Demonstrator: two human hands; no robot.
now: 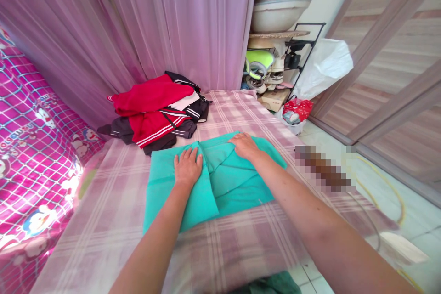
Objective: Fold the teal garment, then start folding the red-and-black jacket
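I see one teal cloth (pixel 223 181), plain, creased, one flap folded over, lying on the pink plaid cover (pixel 220 250). Two hands on it: left hand (pixel 188 167) flat, grip apart; right hand (pixel 245 146) curled, can't tell if pinching. Beyond, one clothes pile (pixel 155 96).

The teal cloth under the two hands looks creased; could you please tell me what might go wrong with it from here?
Slanting creases run across the right part of the teal cloth, so pressing there might set them in. The left hand lies flat on the left part; a pull by the right hand, at the far edge, could skew it. The clothes pile lies close beyond the far left edge and might get in the way.
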